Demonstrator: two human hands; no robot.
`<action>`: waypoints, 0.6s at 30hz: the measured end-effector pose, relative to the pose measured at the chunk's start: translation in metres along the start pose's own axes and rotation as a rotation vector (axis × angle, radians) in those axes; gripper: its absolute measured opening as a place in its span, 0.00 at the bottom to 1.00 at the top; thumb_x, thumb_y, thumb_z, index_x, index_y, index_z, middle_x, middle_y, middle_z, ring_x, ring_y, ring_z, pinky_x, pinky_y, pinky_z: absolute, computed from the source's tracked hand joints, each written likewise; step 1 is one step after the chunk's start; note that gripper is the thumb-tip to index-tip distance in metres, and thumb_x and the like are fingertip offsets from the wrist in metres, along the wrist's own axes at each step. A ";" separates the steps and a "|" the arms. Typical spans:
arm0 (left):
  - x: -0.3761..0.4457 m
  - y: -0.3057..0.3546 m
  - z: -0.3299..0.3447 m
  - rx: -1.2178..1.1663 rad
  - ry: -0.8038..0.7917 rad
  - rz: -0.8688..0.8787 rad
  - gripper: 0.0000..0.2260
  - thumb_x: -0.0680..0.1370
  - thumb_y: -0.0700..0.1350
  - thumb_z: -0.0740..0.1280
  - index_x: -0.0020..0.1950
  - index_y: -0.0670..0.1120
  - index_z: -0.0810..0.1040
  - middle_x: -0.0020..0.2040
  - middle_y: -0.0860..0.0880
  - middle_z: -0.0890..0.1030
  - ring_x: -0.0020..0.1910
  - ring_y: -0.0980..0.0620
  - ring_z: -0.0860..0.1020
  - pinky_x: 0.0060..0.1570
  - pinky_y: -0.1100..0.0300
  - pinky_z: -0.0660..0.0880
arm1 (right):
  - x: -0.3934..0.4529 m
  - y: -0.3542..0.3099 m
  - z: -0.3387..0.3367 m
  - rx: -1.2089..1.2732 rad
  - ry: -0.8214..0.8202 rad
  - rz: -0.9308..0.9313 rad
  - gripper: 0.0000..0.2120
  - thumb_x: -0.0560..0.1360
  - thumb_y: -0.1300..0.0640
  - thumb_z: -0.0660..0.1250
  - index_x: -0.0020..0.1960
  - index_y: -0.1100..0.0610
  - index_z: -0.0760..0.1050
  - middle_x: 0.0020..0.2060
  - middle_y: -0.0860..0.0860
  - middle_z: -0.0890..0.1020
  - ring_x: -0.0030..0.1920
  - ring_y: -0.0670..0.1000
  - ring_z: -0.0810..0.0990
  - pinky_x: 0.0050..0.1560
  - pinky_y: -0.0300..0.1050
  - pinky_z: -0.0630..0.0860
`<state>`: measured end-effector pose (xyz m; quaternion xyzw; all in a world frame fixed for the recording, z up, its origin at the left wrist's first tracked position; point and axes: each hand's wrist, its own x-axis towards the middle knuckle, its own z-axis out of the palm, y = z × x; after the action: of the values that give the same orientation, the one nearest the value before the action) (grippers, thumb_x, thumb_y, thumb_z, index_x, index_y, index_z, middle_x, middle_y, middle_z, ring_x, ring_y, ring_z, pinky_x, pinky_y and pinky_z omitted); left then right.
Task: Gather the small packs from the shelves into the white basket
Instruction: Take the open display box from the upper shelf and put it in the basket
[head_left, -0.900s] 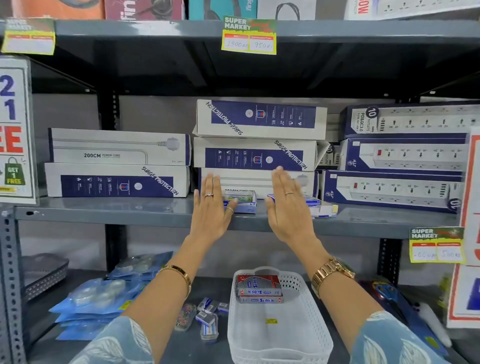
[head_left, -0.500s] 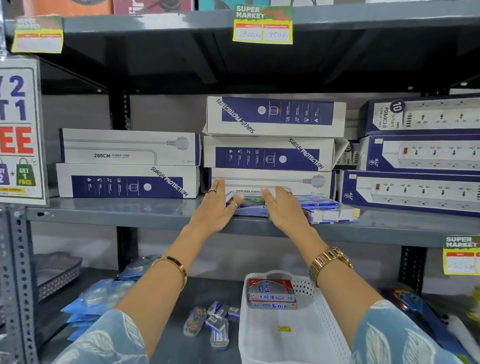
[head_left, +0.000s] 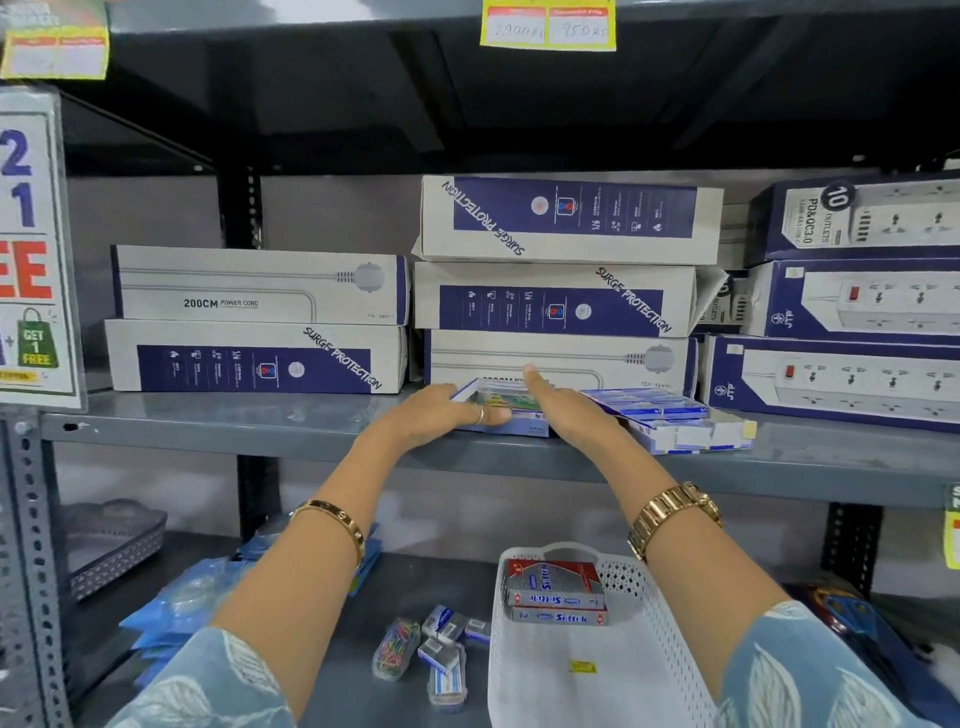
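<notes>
A: Hands first. We log the left hand (head_left: 436, 415) and the right hand (head_left: 563, 410) on the grey metal middle shelf (head_left: 208, 423), one at each side of a small flat pack (head_left: 506, 408).

B: Grip? We see the left fingers curled round the pack's left edge, thumb under its front; the right palm stands edgewise against its right side, fingers straight. Both press on it. We cannot tell whether the pack is off the shelf.

A: Pack material: glossy card, rectangular, blue border, green print on top. Just to the right we note a loose heap of similar blue-and-white packs (head_left: 670, 421), lying askew.

B: Behind them, long matte cardboard boxes (head_left: 566, 296), white and navy, stacked three high.

A: White basket (head_left: 524, 691): plastic, perforated lattice walls, rounded corners, on the dark lower shelf beneath the right forearm. We record two red-and-silver packs (head_left: 553, 592) stacked at its far end.

B: Left of the basket, small clear cases (head_left: 436, 644) lie on the shelf, one holding coloured clips.
</notes>
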<state>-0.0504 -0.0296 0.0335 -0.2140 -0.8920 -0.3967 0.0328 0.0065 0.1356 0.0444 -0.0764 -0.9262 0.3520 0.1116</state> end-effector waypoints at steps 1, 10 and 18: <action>0.000 -0.001 0.000 -0.010 -0.006 -0.005 0.40 0.52 0.71 0.71 0.49 0.40 0.78 0.47 0.45 0.80 0.46 0.45 0.77 0.48 0.56 0.68 | -0.001 0.000 0.000 0.047 -0.018 0.012 0.40 0.73 0.29 0.42 0.75 0.54 0.60 0.75 0.55 0.63 0.75 0.57 0.61 0.74 0.54 0.56; -0.027 0.003 0.000 -0.116 0.055 -0.004 0.40 0.51 0.69 0.75 0.52 0.42 0.79 0.44 0.50 0.76 0.44 0.51 0.73 0.46 0.59 0.65 | -0.029 0.001 -0.007 0.185 0.016 -0.003 0.39 0.73 0.28 0.43 0.72 0.51 0.67 0.73 0.53 0.66 0.73 0.57 0.63 0.72 0.54 0.57; -0.100 0.011 0.020 -0.370 0.190 0.099 0.21 0.65 0.55 0.77 0.55 0.50 0.80 0.46 0.54 0.82 0.43 0.58 0.78 0.40 0.71 0.72 | -0.102 0.006 0.009 0.385 0.255 -0.072 0.27 0.80 0.40 0.46 0.47 0.58 0.75 0.47 0.56 0.78 0.57 0.59 0.74 0.55 0.48 0.67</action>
<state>0.0466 -0.0438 0.0046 -0.2214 -0.7854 -0.5700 0.0964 0.1026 0.1120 0.0179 -0.0643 -0.8224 0.5055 0.2528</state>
